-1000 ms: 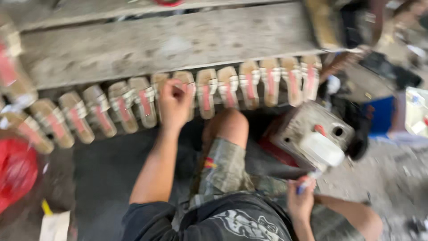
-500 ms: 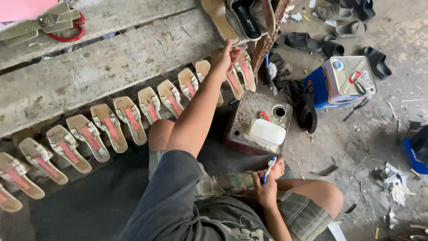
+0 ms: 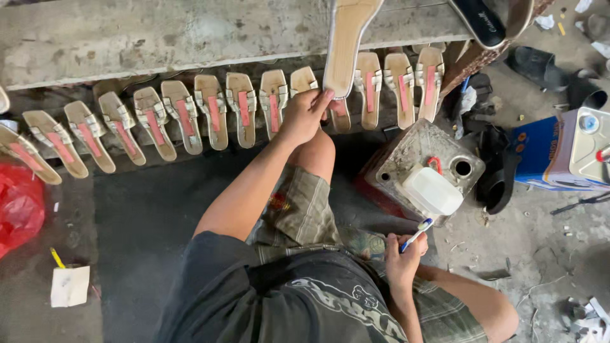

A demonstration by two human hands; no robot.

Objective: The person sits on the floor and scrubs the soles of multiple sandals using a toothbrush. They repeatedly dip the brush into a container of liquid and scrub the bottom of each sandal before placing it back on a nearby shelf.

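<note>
My left hand [image 3: 305, 114] grips the narrow end of a long beige shoe sole [image 3: 346, 44], held up over a row of beige sandals with pink insoles [image 3: 210, 111]. The sandals lean side by side against a concrete step [image 3: 159, 38]. My right hand [image 3: 403, 260] rests near my knee and holds a blue and white toothbrush [image 3: 416, 234], bristles up. Just beyond the brush a white plastic container [image 3: 432, 189] sits on a grimy square metal can [image 3: 406, 152].
A blue and grey can [image 3: 559, 149] stands at the right on the littered floor. Black sandals [image 3: 489, 22] lie at the top right. A red plastic bag [image 3: 19, 203] is at the left, with a yellow pencil [image 3: 57, 257] and a white scrap [image 3: 70, 286] below it.
My left hand has left the sandals in the row and now holds a bare sole raised above them. My right hand stays by my knee with the toothbrush. The view has swung.
</note>
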